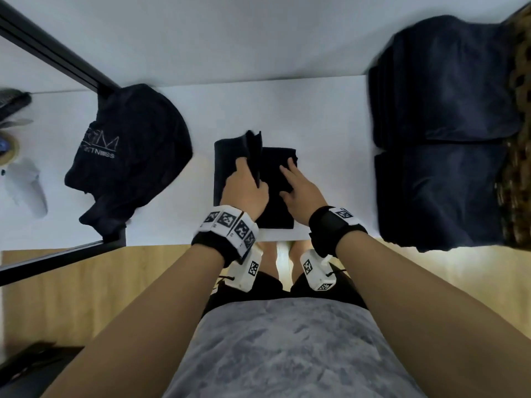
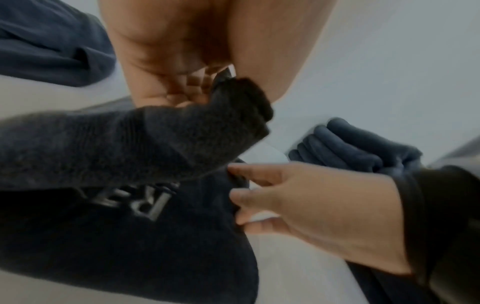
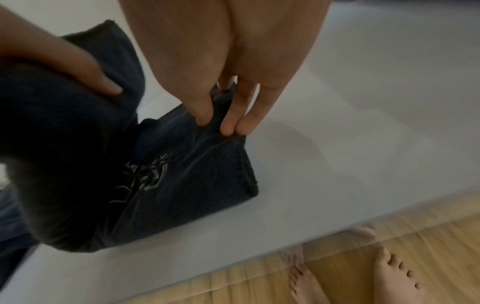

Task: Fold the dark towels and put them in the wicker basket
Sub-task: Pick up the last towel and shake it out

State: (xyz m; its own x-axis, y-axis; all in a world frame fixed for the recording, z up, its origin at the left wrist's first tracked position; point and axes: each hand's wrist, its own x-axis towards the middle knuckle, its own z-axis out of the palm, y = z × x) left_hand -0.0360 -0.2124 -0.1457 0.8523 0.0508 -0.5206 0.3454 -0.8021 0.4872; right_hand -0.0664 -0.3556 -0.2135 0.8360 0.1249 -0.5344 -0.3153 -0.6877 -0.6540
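Observation:
A dark towel [image 1: 275, 214] with a pale logo [image 2: 140, 203] lies half folded on the white table [image 1: 327, 133] in front of me. My left hand [image 1: 244, 185] grips its left flap [image 2: 182, 127], which is lifted off the table and stands upright over the middle. My right hand [image 1: 298, 185] rests on the right part, and its thumb and fingertips [image 3: 228, 125] pinch the towel's edge [image 3: 246, 164]. The wicker basket [image 1: 517, 110] stands at the right, and folded dark towels [image 1: 448, 81] lie stacked against it. More dark towels [image 1: 129, 156] lie in a loose heap at the left.
A black frame bar [image 1: 54, 56] runs across the table's far left, with small objects [image 1: 17, 145] beyond it. The table's near edge [image 3: 298, 238] is close to my wrists, with wooden floor [image 1: 86, 282] and bare feet [image 3: 389, 273] below.

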